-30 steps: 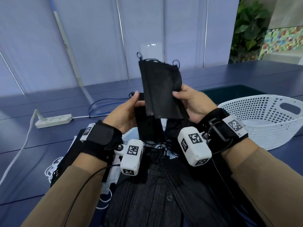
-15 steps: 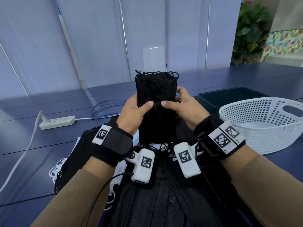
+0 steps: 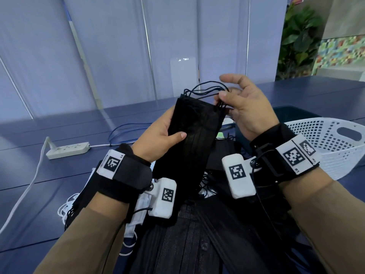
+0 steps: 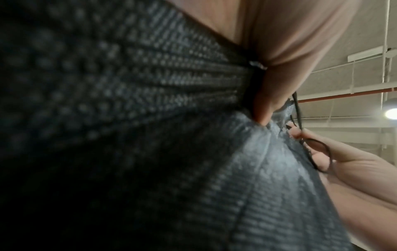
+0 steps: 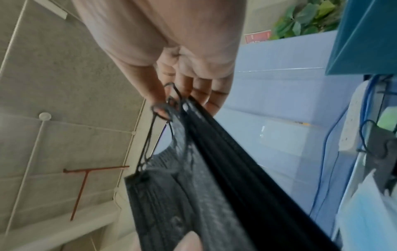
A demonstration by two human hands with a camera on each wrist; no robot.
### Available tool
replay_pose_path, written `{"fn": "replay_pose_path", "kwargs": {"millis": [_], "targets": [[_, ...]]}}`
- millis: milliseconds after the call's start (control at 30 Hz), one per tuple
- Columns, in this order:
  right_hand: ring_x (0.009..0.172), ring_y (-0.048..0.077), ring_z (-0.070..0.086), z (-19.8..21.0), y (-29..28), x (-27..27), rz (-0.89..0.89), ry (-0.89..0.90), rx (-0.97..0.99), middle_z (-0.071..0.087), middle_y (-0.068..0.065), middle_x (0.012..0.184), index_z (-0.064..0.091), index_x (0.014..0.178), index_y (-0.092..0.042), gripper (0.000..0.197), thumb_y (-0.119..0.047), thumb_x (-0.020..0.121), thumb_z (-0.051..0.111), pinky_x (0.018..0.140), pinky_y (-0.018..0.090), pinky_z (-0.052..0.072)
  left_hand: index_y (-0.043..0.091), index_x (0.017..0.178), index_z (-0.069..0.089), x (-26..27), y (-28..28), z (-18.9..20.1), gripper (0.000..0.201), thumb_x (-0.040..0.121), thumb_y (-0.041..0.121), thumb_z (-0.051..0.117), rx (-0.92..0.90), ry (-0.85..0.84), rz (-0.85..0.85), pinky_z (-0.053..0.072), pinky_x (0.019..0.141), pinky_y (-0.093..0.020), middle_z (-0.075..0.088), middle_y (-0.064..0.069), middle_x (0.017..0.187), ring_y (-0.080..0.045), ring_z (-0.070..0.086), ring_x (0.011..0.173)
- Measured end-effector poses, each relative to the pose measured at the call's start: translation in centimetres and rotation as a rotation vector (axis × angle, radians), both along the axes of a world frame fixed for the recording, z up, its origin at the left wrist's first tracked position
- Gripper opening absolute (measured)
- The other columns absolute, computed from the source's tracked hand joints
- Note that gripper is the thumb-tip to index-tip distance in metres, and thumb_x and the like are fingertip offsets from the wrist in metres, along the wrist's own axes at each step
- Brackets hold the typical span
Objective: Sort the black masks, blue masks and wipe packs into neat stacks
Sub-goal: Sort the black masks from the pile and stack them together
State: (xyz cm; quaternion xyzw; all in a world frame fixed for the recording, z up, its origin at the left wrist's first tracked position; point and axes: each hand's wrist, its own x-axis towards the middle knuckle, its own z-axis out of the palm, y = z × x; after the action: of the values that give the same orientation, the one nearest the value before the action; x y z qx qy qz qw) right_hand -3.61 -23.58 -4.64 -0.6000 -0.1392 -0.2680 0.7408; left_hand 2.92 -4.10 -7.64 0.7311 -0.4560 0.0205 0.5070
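A stack of black masks is raised above the table, tilted with its top to the right. My left hand grips its left edge, thumb on the front. At the top right corner, my right hand pinches the bunched ear loops, with its index finger raised. The left wrist view shows the pleated black masks close up under my thumb. In the right wrist view, my fingertips pinch the loops above the black masks. More black masks and pale masks lie below my wrists.
A white perforated basket stands at the right with a dark teal bin behind it. A power strip and a blue cable lie at the left. Blue masks and a green pack show beside the pile.
Both hands had squared the stack upright. The right hand has now left the mask body and moved up to the ear loops, and the stack leans right.
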Motion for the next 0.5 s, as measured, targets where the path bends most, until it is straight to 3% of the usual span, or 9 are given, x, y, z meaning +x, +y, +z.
{"fn": "replay_pose_path", "kwargs": {"millis": [67, 100, 167, 233, 267, 300, 333, 400, 500], "targets": [[0.079, 0.013, 0.060, 0.2, -0.4, -0.3, 0.085, 0.005, -0.059, 0.061, 0.003, 0.088, 0.045, 0.120, -0.025, 0.043, -0.007, 0.085, 0.062, 0.073, 0.025, 0.052, 0.042, 0.127, 0.036, 0.2, 0.2, 0.1, 0.059, 0.082, 0.009, 0.056, -0.001, -0.002, -0.002, 0.035, 0.107, -0.024, 0.053, 0.023, 0.126, 0.001, 0.048, 0.123], [0.087, 0.011, 0.060, 0.3, -0.6, -0.5, 0.107, 0.031, -0.167, 0.058, 0.004, 0.102, 0.037, 0.128, -0.031, 0.062, -0.013, 0.079, 0.070, 0.079, 0.023, 0.051, 0.042, 0.127, 0.037, 0.3, 0.3, 0.2, 0.059, 0.082, 0.010, 0.056, -0.004, -0.006, -0.003, 0.036, 0.107, -0.024, 0.053, 0.022, 0.126, 0.001, 0.049, 0.122], [0.108, 0.001, 0.052, 0.1, -0.6, -0.4, 0.041, 0.123, -0.513, 0.047, 0.002, 0.129, 0.014, 0.142, -0.041, 0.101, -0.023, 0.068, 0.080, 0.093, 0.011, 0.042, 0.039, 0.128, 0.038, 0.2, 0.4, 0.4, 0.058, 0.082, 0.009, 0.056, -0.006, -0.012, -0.013, 0.037, 0.106, -0.024, 0.054, 0.019, 0.126, -0.001, 0.050, 0.122], [0.127, -0.006, 0.034, -0.4, 0.1, -0.2, -0.070, 0.160, -0.742, 0.031, -0.001, 0.146, -0.005, 0.148, -0.035, 0.119, -0.018, 0.069, 0.082, 0.094, -0.006, 0.027, 0.030, 0.131, 0.039, 0.1, 0.2, 0.4, 0.056, 0.082, 0.008, 0.056, -0.004, -0.036, -0.024, 0.038, 0.103, -0.021, 0.055, 0.015, 0.125, -0.001, 0.051, 0.120], [0.133, -0.002, 0.028, -0.7, 0.5, -0.1, -0.106, 0.144, -0.767, 0.025, -0.001, 0.152, -0.009, 0.149, -0.032, 0.120, -0.015, 0.070, 0.081, 0.098, -0.004, 0.025, 0.024, 0.133, 0.039, 0.0, 0.1, 0.4, 0.056, 0.083, 0.008, 0.056, -0.004, -0.045, -0.028, 0.039, 0.103, -0.022, 0.056, 0.013, 0.124, -0.003, 0.052, 0.119], [0.136, 0.007, 0.031, -0.9, 0.7, 0.2, -0.132, 0.130, -0.752, 0.024, 0.002, 0.154, -0.009, 0.149, -0.033, 0.120, -0.012, 0.071, 0.080, 0.106, 0.007, 0.028, 0.020, 0.135, 0.039, 0.0, 0.1, 0.3, 0.057, 0.082, 0.008, 0.056, -0.006, -0.047, -0.032, 0.039, 0.103, -0.024, 0.056, 0.011, 0.124, -0.005, 0.052, 0.119], [0.133, 0.016, 0.041, -1.1, 0.6, 0.5, -0.146, 0.135, -0.714, 0.031, 0.006, 0.152, -0.005, 0.149, -0.036, 0.117, -0.010, 0.072, 0.079, 0.109, 0.022, 0.035, 0.019, 0.136, 0.039, 0.0, 0.0, 0.3, 0.058, 0.082, 0.008, 0.056, -0.009, -0.048, -0.033, 0.039, 0.105, -0.027, 0.056, 0.009, 0.125, -0.007, 0.052, 0.120], [0.103, 0.028, 0.062, -1.0, 0.7, 0.5, -0.142, 0.155, -0.601, 0.052, 0.011, 0.131, 0.009, 0.146, -0.044, 0.104, -0.005, 0.074, 0.073, 0.097, 0.044, 0.049, 0.022, 0.136, 0.037, 0.2, -0.1, 0.1, 0.060, 0.082, 0.007, 0.056, -0.021, -0.050, -0.028, 0.037, 0.107, -0.030, 0.054, 0.010, 0.128, -0.008, 0.050, 0.123], [0.073, 0.035, 0.054, -1.1, 0.2, 0.6, -0.141, 0.088, -0.403, 0.053, 0.017, 0.081, 0.034, 0.133, -0.046, 0.079, -0.007, 0.073, 0.066, 0.090, 0.053, 0.048, 0.024, 0.140, 0.030, 0.5, -0.1, -0.3, 0.067, 0.081, 0.005, 0.056, -0.014, -0.069, -0.015, 0.030, 0.112, -0.029, 0.048, 0.009, 0.137, -0.006, 0.043, 0.130]]}}
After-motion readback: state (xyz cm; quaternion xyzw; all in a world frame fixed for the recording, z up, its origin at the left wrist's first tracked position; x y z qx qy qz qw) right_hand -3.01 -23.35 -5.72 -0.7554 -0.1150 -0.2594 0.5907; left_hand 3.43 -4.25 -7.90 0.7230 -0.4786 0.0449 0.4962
